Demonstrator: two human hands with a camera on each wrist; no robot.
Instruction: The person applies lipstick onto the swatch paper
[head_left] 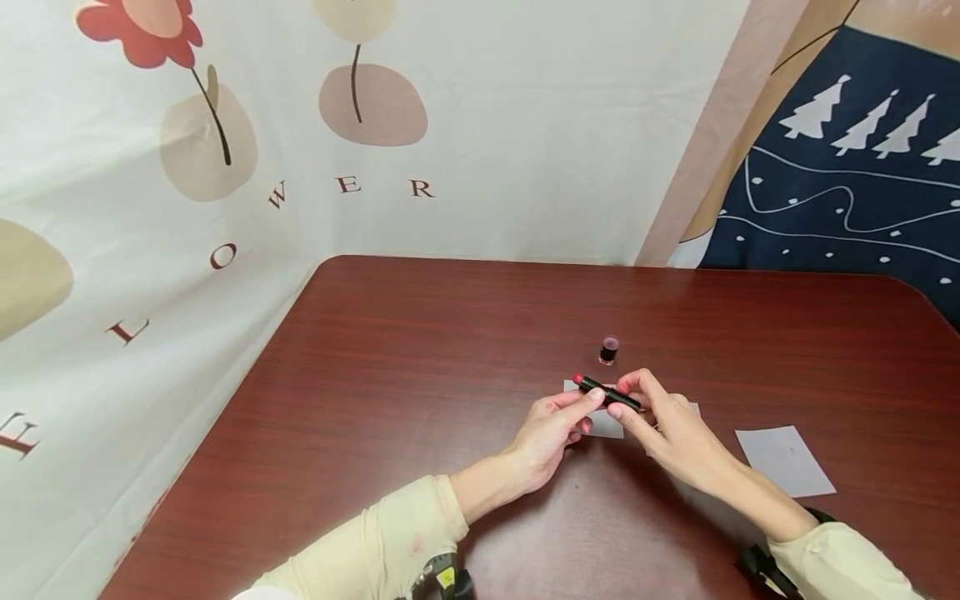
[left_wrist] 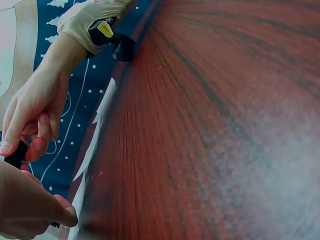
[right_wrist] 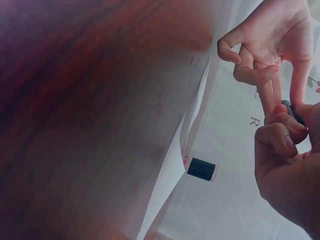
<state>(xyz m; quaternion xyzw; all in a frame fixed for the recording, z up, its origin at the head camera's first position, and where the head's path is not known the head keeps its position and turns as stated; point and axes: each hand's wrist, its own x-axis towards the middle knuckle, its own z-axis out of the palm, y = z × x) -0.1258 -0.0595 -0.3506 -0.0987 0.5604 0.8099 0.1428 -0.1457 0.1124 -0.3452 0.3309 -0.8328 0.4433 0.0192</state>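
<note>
A lipstick (head_left: pixel 624 400) with a black tube and a bared red tip is held over the table, its tip pointing left and away. My left hand (head_left: pixel 547 437) pinches the tube near the red end between thumb and fingers. On the tube's other end, my right hand (head_left: pixel 678 437) grips with thumb and index finger. In the right wrist view the lipstick (right_wrist: pixel 292 112) is mostly hidden by the fingers. Just beyond the hands, a small black cap (head_left: pixel 608 352) with a clear upper part stands upright on the table.
A white paper piece (head_left: pixel 606 427) lies beneath the left fingertips. Another paper (head_left: pixel 694 409) is mostly covered by the right hand, and a third sheet (head_left: pixel 785 461) lies farther right. The dark red wooden table (head_left: pixel 420 350) meets hanging printed cloth (head_left: pixel 525 183) at its far and left edges.
</note>
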